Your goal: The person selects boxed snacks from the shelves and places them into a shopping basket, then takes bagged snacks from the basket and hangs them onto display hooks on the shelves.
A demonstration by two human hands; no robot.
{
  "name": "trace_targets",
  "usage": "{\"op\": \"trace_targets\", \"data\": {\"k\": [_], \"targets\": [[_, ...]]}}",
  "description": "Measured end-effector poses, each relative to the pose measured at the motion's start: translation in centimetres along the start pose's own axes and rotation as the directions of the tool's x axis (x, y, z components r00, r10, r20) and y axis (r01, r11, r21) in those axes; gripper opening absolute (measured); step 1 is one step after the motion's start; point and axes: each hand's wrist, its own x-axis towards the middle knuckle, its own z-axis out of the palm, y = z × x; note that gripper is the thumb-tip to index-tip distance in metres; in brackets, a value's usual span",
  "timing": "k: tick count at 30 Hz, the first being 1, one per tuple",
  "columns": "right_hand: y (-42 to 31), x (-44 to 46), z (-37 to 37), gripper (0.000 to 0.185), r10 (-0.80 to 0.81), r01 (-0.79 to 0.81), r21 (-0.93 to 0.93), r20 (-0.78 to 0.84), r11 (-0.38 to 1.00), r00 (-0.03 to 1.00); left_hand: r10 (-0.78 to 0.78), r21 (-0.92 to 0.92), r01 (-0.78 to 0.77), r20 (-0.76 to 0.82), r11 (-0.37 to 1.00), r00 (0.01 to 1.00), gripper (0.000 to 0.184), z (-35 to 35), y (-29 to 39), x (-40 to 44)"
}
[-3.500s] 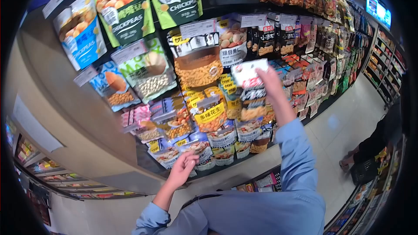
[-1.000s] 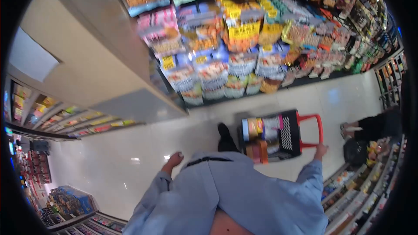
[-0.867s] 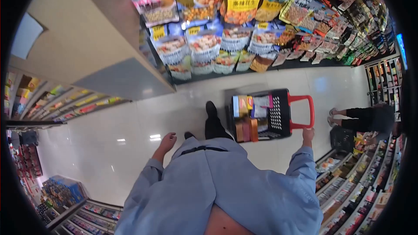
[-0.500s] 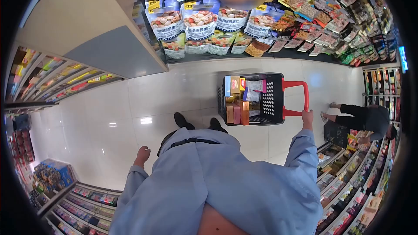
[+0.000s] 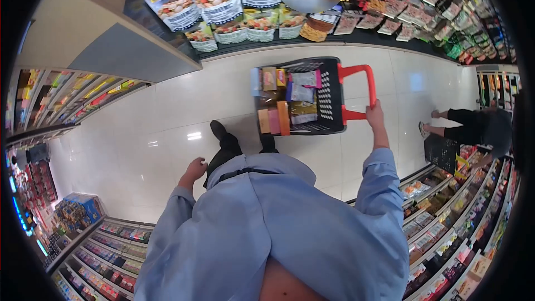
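Observation:
My right hand (image 5: 375,116) is wrapped round the red handle (image 5: 369,81) of a black shopping basket (image 5: 332,97), which is tilted over the floor in front of me. Inside the basket lie several small boxes, among them an orange box (image 5: 284,118) and a pink box (image 5: 273,121). Silvery-white and purple snack packets (image 5: 302,93) are beside them. Down at my left side hangs my left hand (image 5: 195,170), its fingers curled loosely with nothing visible in them.
Nut pouches (image 5: 216,1) and other snack bags line a shelf ahead. A beige partition (image 5: 120,36) juts out at the left. More shelves (image 5: 446,217) curve round behind me. On the right, a person (image 5: 485,131) bends beside a dark basket (image 5: 440,153).
The shopping basket and my right hand have shifted up and left in the view. My left hand has swung slightly up and right. My feet have changed position, and the shelves appear turned.

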Motion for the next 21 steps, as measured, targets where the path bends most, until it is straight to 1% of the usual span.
{"op": "trace_targets", "data": {"k": [2, 4, 7, 9, 10, 13, 16, 19, 21], "targets": [[-1.8, -0.9, 0.3, 0.038, 0.05, -0.047, -0.085, 0.03, 0.995, 0.998, 0.098, -0.029, -0.1, -0.063, 0.995, 0.993, 0.047, -0.1, 5.1, 1.1], [-3.4, -2.2, 0.8, 0.035, 0.047, -0.045, -0.082, 0.015, 0.996, 0.999, 0.202, -0.072, -0.212, -0.125, 0.975, 0.971, 0.044, 0.4, 9.1, 2.2], [-6.6, -4.5, 1.2, 0.033, 0.074, -0.072, -0.085, 0.019, 0.994, 0.997, 0.249, -0.215, -0.263, -0.093, 0.941, 0.964, 0.04, -0.3, 15.1, 1.4], [-7.6, -5.6, 1.8, 0.032, 0.036, -0.033, -0.049, 0.048, 0.998, 0.998, 0.269, -0.256, -0.283, -0.087, 0.925, 0.959, 0.038, -0.2, 16.9, 1.1], [-8.0, -6.3, 2.1, 0.031, 0.02, -0.018, -0.033, 0.065, 0.999, 0.998, 0.28, -0.276, -0.291, -0.08, 0.916, 0.957, 0.037, 0.2, 16.8, 0.9], [-9.3, -7.7, 3.2, 0.033, -0.049, 0.038, 0.091, 0.124, 0.995, 0.991, 0.252, -0.241, -0.277, -0.127, 0.93, 0.959, 0.041, 1.6, 14.8, 0.7], [-10.8, -8.5, 4.6, 0.036, -0.106, 0.073, 0.174, 0.185, 0.982, 0.977, 0.126, -0.049, -0.129, -0.063, 0.99, 0.99, 0.047, 2.2, 11.3, -0.3], [-14.0, -10.2, 5.0, 0.036, -0.12, 0.073, 0.193, 0.244, 0.978, 0.962, 0.002, -0.051, -0.002, -0.007, 0.999, 1.0, 0.052, 3.1, 6.3, -1.6], [-15.4, -10.8, 6.3, 0.036, -0.135, 0.079, 0.219, 0.254, 0.973, 0.958, -0.007, -0.047, 0.006, -0.021, 0.999, 1.0, 0.051, 3.0, 3.8, -2.7]]}}
